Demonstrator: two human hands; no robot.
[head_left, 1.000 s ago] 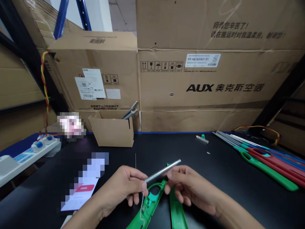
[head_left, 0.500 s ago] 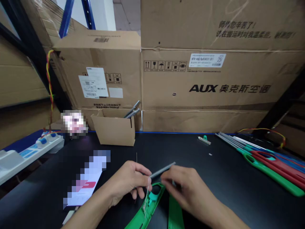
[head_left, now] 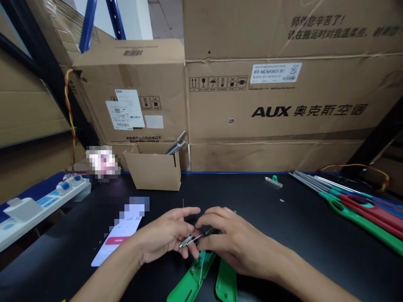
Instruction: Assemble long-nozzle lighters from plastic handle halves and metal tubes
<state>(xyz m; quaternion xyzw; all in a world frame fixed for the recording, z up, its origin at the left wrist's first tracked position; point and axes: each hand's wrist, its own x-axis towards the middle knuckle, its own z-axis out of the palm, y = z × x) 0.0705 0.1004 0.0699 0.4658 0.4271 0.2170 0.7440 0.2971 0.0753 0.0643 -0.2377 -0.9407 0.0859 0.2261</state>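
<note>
The left hand [head_left: 166, 235] and right hand [head_left: 239, 243] grip a slim metal tube [head_left: 190, 240] between them; their fingers are curled. Green plastic handle halves [head_left: 190, 283] lie just below.

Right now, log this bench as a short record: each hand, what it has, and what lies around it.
Left hand: at one end of the metal rod, grip unclear
Right hand: holding the rod's other side
Under the hands: green handle halves, thin thread
Far right: red and green handles
Behind: cardboard box with rods
Far left: power strip, paper slip
</note>
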